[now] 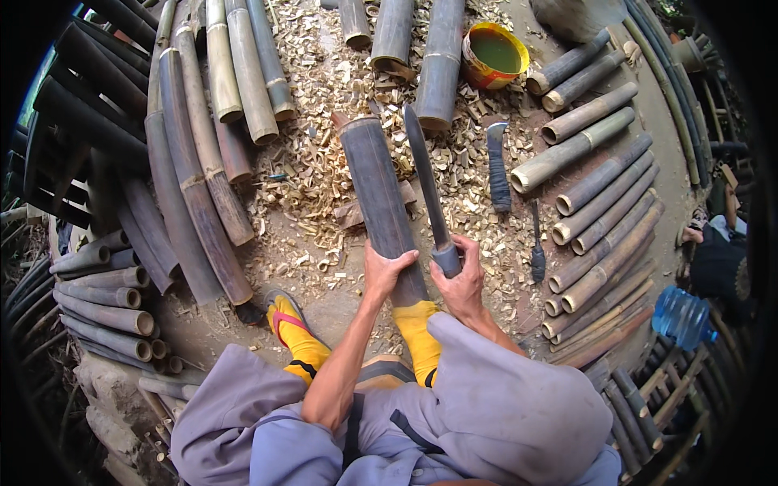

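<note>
A thick dark bamboo tube [377, 178] slopes away from me, its near end by my yellow-socked foot [418, 336]. My left hand [387, 269] is closed on the tube's near part, thumb across the top. In my right hand [462, 283] is the handle of a long machete [427, 174], fingers wrapped round it. Its dark blade points away, beside the tube's right side and roughly parallel to it. Right of the blade lies a hooked knife [498, 166] with a dark wrapped handle. Nearer me is a thin pointed tool [536, 247], also with a wrapped grip.
Pale wood shavings [324, 186] cover much of the ground. Long bamboo poles [194, 178] lie at left, above a stack of cut tubes [121, 300]. More tubes [604, 182] line the right. A yellow-red bucket [496, 57] holds greenish liquid. A blue water jug [682, 316] and another person [721, 251] are far right.
</note>
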Motion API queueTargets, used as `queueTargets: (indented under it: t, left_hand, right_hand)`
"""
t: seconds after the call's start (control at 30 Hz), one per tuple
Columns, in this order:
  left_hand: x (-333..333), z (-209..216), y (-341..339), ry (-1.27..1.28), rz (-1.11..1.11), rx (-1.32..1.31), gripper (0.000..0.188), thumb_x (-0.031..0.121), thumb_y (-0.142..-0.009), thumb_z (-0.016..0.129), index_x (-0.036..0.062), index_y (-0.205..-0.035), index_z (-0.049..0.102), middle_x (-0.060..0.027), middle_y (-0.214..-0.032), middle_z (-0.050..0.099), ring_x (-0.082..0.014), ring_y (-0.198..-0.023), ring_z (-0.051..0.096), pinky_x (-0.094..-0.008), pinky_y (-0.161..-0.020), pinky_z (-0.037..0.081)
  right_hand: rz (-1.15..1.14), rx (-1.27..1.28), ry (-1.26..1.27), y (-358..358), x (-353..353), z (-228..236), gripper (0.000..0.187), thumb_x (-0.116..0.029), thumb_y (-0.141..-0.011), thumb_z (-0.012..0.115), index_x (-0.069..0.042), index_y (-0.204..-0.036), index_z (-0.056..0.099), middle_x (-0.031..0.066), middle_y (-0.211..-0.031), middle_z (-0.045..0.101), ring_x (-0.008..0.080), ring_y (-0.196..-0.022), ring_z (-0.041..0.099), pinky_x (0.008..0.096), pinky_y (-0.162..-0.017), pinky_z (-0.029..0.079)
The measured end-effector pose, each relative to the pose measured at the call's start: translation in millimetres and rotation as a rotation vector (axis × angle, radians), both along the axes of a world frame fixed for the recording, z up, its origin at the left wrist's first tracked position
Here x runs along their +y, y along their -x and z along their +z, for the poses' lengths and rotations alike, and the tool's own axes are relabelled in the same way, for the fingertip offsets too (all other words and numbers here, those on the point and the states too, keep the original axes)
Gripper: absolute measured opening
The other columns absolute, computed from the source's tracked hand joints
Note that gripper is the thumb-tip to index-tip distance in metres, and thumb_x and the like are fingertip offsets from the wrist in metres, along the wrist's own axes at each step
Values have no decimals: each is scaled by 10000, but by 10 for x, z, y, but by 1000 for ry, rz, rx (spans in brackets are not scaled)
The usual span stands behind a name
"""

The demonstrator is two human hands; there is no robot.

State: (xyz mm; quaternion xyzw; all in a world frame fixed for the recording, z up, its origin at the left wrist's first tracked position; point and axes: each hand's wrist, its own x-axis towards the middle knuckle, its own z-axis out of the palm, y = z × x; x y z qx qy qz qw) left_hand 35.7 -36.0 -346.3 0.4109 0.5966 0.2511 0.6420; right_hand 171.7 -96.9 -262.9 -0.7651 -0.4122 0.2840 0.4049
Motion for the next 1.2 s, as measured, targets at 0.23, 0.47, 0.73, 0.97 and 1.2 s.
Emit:
queueTargets:
  t: [0.23,0.47,0.73,0.97,1.2]
  left_hand:
    - [41,1050,-350,-127,-63,-486,548,185,-844,684,-21,-1288,439,-91,-1046,595,-174,-964,589,-303,-868,473]
    - [173,817,104,-155,183,-292,246,113,-876,626,-1,-1085,562,-54,-725,613,-135,-590,615,-279,-543,533]
    - [341,597,700,-239,211,-78,229,214,-895,634,-3,-940,575,-43,-720,576,-123,-534,573,-265,-485,482]
    - [427,558,739,-276,259,-102,208,200,-900,631,-2,-920,584,-43,-712,577,-119,-545,572,-263,-491,479]
    - [415,423,870,-321,254,2,140,137,-897,611,-3,-909,607,-17,-645,586,-87,-538,564,-230,-495,445]
  right_hand:
    - [202,-110,-228,-67,119,363,490,-66,-722,737,-1,-1136,484,219,-1127,570,342,-1020,589,414,-859,482]
    - [-52,-409,343,-588,-1316,-78,673,-138,-711,705,-13,-1311,426,219,-1243,508,377,-1169,478,448,-995,385]
    - [-202,-161,828,-420,-2844,-184,757,-175,-675,728,-11,-1331,387,229,-1239,515,379,-1159,494,445,-984,396]
    - [-99,-45,733,-439,-2206,175,796,-195,-652,744,-8,-1331,373,234,-1230,521,380,-1147,506,444,-973,405]
    - [2,28,729,-445,-1631,439,835,-214,-629,759,-6,-1332,359,240,-1221,528,381,-1135,518,444,-962,414]
